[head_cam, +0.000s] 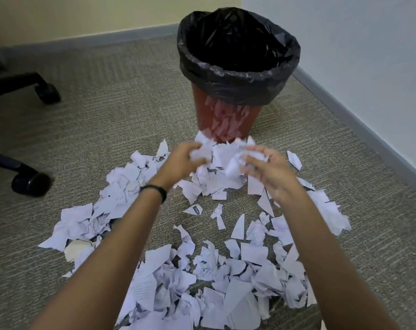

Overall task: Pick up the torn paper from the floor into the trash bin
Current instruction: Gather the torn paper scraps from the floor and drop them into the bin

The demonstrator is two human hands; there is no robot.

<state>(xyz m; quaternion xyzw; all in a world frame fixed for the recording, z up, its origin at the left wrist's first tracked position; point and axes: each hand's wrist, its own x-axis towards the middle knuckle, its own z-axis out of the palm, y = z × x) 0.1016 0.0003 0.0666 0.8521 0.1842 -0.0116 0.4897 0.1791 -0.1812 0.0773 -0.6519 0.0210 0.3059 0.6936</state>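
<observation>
From my seat the carpet fills most of the view, with the trash bin standing upright at the far side, its black bag folded over the rim and its mouth open. The torn paper lies scattered from the foot of the bin back toward me, thickest nearest the camera.

My left hand and right hand are close together just short of the bin, each with fingers curled round a bunch of scraps. The right is blurred, so its grip is harder to read.

I judge this stuff near weightless, limp and loose. It will not hold together, so pieces could flutter out. Best to cup it from both sides, pressed inward, rather than pinch single bits.
</observation>
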